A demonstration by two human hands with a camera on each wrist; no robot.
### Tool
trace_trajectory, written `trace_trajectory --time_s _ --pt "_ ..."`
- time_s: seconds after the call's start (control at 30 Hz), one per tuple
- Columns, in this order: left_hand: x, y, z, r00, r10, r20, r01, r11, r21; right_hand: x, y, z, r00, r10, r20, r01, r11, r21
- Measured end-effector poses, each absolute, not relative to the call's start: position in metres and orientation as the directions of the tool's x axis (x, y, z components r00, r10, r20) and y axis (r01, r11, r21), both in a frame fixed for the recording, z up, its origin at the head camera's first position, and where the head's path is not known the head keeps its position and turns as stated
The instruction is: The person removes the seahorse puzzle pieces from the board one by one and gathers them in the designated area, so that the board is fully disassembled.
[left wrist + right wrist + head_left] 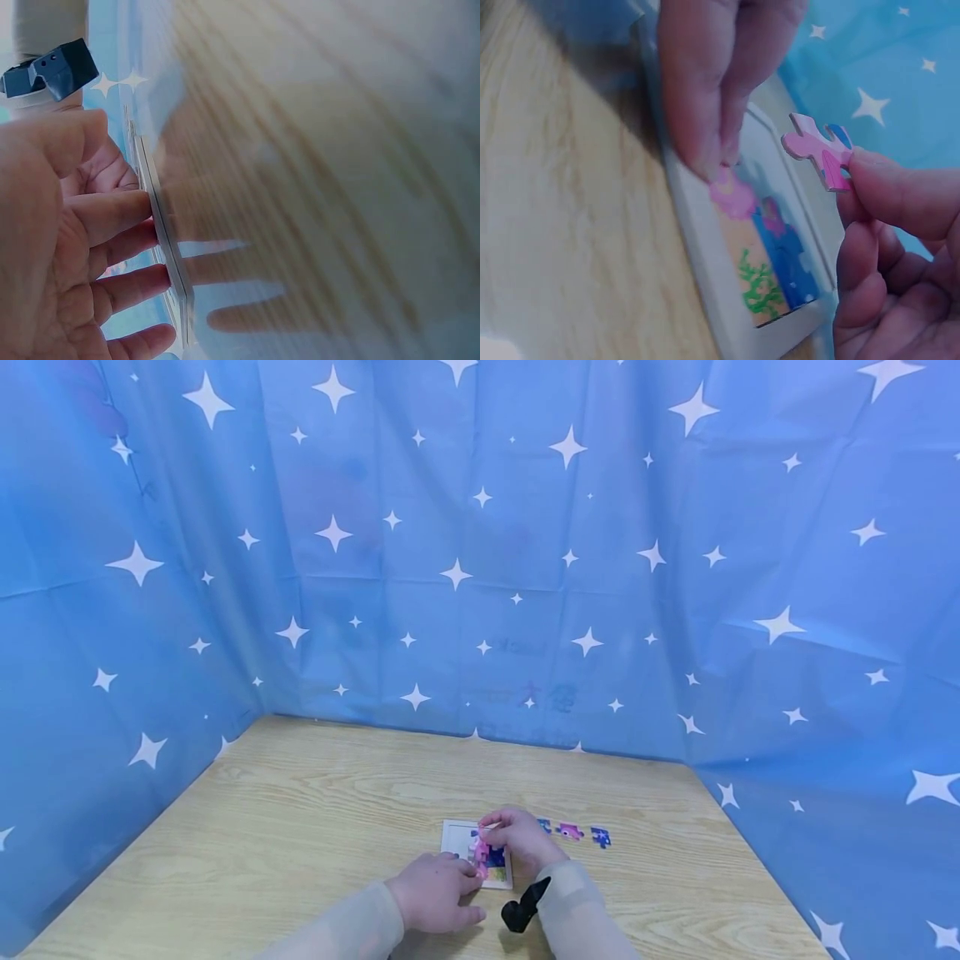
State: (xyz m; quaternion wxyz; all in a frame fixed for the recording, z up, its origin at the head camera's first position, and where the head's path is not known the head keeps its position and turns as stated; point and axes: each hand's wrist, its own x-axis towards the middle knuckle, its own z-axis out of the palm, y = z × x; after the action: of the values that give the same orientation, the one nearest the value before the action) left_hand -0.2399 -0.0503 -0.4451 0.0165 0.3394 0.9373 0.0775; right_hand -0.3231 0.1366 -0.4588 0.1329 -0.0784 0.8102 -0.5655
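Observation:
My right hand [521, 839] pinches a pink jigsaw piece [825, 154] between thumb and fingertips, raised over a white puzzle tray [454, 837]. Joined pieces [769, 259] inside the tray show sand, a green plant, dark blue water and a pink shape. From the front left, my left hand [437, 893] reaches in. Its fingers lie mostly straight against the tray's near edge, as the left wrist view [112, 262] shows. Two of its fingertips [705, 161] touch down near the pink shape in the right wrist view. Part of the tray is hidden by my hands.
Right of the tray lie three loose jigsaw pieces on the wooden table [300, 827]: a partly covered blue one [544, 825], a pink one [570, 832] and a dark blue one [601, 836]. A blue curtain with white stars [480, 543] surrounds the table.

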Motion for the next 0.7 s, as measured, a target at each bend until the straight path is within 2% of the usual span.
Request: trace_trajectory --time_s 0.5,0.7 --pt "-0.238 -0.049 -0.444 -0.784 0.621 -0.009 0.614 0.776 0.142 -0.326 0.167 -0.448 -0.962 -0.244 -0.121 0.016 0.396 -0.918" --pt "-0.237 -0.049 -0.443 -0.791 0.611 -0.029 0.600 0.785 0.154 -0.326 0.188 -0.449 -0.965 -0.204 -0.167 0.071 0.409 -0.910"
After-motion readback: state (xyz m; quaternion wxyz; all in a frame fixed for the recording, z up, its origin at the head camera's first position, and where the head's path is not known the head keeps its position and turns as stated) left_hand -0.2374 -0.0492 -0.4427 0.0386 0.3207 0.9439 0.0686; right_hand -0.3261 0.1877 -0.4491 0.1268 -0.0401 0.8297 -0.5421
